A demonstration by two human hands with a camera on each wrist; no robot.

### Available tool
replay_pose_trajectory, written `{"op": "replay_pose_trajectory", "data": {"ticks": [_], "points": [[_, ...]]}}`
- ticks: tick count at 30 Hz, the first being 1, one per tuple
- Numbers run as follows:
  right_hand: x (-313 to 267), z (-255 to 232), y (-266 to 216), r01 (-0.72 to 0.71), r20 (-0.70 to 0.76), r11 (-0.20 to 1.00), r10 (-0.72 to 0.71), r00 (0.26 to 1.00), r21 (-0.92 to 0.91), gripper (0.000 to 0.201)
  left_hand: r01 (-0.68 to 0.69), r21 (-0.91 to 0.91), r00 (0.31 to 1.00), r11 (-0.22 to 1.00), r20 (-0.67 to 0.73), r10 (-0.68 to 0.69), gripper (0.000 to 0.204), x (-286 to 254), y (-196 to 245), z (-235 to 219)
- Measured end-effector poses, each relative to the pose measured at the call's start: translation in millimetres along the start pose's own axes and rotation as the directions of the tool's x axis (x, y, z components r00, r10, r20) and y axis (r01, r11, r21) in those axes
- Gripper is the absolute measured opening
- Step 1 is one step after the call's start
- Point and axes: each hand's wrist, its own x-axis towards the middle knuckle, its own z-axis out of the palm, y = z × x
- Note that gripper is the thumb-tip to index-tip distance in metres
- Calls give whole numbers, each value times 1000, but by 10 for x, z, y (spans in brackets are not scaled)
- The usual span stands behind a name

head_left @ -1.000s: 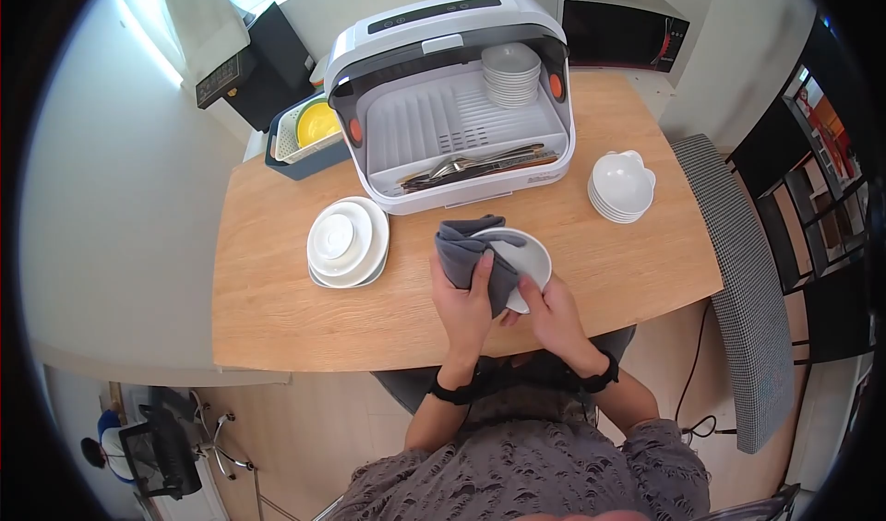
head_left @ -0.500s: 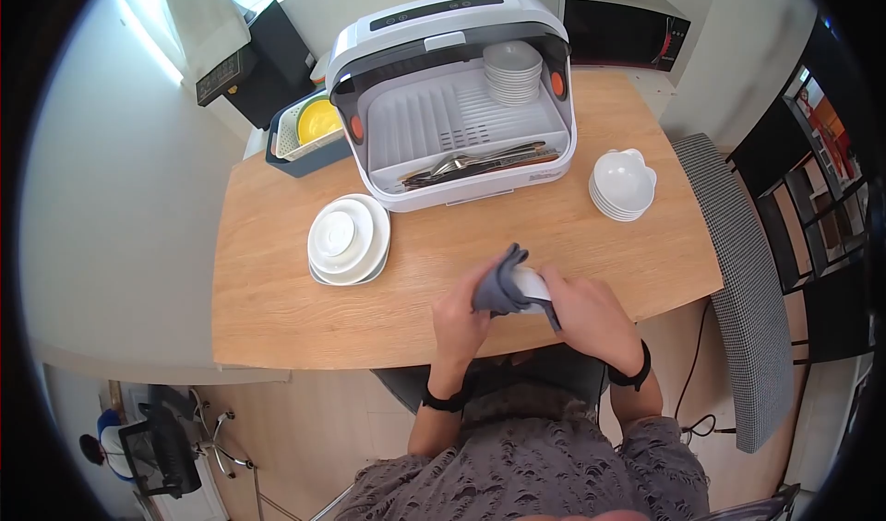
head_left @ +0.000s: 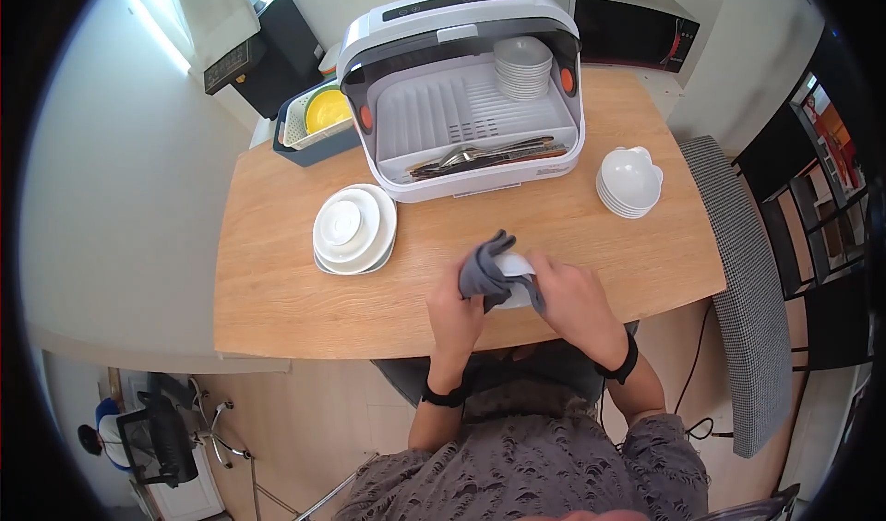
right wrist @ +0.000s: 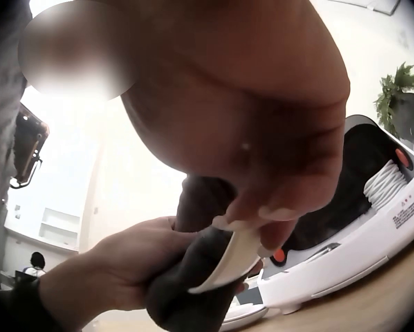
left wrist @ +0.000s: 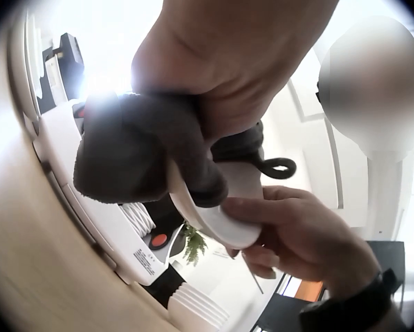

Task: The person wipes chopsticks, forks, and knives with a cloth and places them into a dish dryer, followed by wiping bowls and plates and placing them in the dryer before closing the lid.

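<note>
In front of my body, over the near part of the table, a white bowl [head_left: 515, 264] is held tilted on edge between both hands. My left hand [head_left: 452, 318] grips a dark grey cloth [head_left: 478, 274] that is folded over the bowl's rim. My right hand [head_left: 580, 301] pinches the rim on the opposite side, fingers and thumb around its edge. In the left wrist view the cloth [left wrist: 124, 152] covers one side of the bowl [left wrist: 241, 225], and a small hanging loop sticks out. The right wrist view shows the rim [right wrist: 231, 266] between cloth and fingertips.
A white dish cabinet [head_left: 494, 189] stands open at the back, holding stacked small bowls [head_left: 523, 55] and cutlery [head_left: 480, 156]. Stacked plates [head_left: 369, 244] lie at left, lobed bowls [head_left: 630, 179] at right. A blue basin [head_left: 323, 147] with a yellow bowl [head_left: 326, 110] sits behind.
The bowl has turned from facing up to standing on edge. My right hand has moved from beneath its near side to over its right rim. The cloth now wraps the rim.
</note>
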Motion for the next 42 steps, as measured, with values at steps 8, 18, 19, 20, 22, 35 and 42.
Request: {"op": "replay_pose_trajectory", "data": {"ticks": [8,18,19,20,22,35,42], "points": [[12,24,-53,-122,-15,981,126,992,152,16,108,-488,960,866,-174,-218,43,17,-63,155],[69,-42,130,-114,278,993,99,955,37,15,-268,187,956,945,172,237,66,42,9,-103],[114,-33,186,-131,256,987,104,961,89,16,-221,111,971,969,121,207,65,34,-10,-114],[161,16,274,-145,236,979,109,966,143,16,-174,33,983,984,72,171,64,5,-54,-120],[294,134,588,-139,138,969,112,984,205,17,-82,-230,985,970,-164,45,56,-47,-218,-57],[2104,110,1773,-671,278,545,633,722,502,42,300,-914,865,275,139,-482,50,-54,-394,-261],[2111,-50,1276,-680,206,733,661,722,32,43,303,-911,861,279,137,-490,48,-40,-400,-309]]}}
